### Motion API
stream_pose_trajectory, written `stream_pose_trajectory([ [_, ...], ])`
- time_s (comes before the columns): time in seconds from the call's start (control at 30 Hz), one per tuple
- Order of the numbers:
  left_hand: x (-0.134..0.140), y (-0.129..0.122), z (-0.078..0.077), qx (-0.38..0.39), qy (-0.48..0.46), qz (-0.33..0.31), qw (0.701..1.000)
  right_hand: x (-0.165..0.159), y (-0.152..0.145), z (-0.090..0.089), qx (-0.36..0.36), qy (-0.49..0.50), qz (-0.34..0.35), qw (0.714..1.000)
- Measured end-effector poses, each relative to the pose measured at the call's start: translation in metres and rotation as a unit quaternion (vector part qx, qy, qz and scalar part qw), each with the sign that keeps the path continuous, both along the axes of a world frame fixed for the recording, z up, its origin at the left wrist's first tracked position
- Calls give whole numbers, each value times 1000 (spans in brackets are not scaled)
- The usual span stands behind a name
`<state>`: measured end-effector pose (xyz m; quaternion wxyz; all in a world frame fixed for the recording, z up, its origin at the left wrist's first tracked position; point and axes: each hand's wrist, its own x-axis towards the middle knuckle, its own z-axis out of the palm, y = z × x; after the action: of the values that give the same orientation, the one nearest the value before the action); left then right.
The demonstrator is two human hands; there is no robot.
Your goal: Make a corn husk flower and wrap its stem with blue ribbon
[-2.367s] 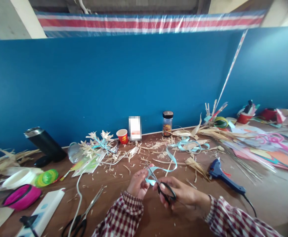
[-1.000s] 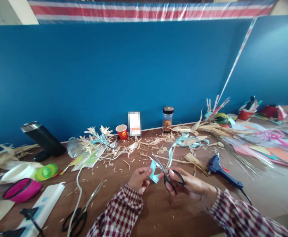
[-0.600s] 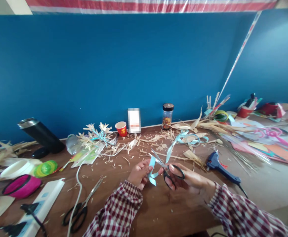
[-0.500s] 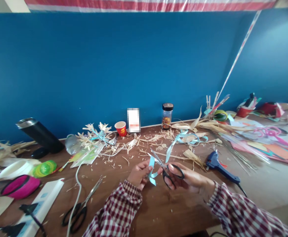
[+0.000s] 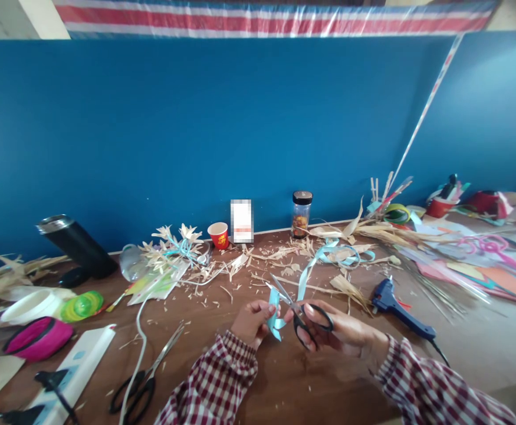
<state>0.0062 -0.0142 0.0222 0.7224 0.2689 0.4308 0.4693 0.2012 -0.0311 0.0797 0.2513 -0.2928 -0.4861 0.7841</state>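
Note:
Between the fingers of my left hand (image 5: 254, 321) is a light blue ribbon (image 5: 275, 298), folded into a small loop with a tail hanging below. My right hand (image 5: 339, 330) is closed on black-handled scissors (image 5: 288, 298), with fingers through the handles. The scissor blades are parted and point up and left, right beside the ribbon. Behind my hands, a longer stretch of light blue ribbon (image 5: 308, 268) runs back to a loose heap on the table. Whether the blades touch the held ribbon I cannot tell.
A second pair of scissors (image 5: 145, 378) lies left, beside a white cable and a power strip (image 5: 78, 366). To the right is a blue glue gun (image 5: 401, 310). Husk flowers (image 5: 173, 245), a red paper cup (image 5: 219, 236), a jar (image 5: 301, 215) and husk scraps line the back.
The view has tilted slightly upward, so everything sits a little lower. My hands keep nearly the same place; the ribbon in my left hand has turned slightly toward the scissors.

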Motion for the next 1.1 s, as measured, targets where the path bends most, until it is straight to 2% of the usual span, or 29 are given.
stream_pose_trajectory([
  [0.2,1,-1,2,-14,-38,3,999,0,-2,1,-8,-8,0,1000],
  [0.47,0,-1,6,15,-65,-7,998,-1,-5,6,-21,-34,-17,999],
  [0.8,2,-3,5,6,-9,6,1000,-4,-6,-14,-34,-27,-33,998],
  [0.97,4,-4,4,48,14,4,999,-1,-6,-14,-30,-9,-18,999],
  [1.1,0,-2,2,63,62,-23,996,3,-7,-11,-14,-15,-17,1000],
])
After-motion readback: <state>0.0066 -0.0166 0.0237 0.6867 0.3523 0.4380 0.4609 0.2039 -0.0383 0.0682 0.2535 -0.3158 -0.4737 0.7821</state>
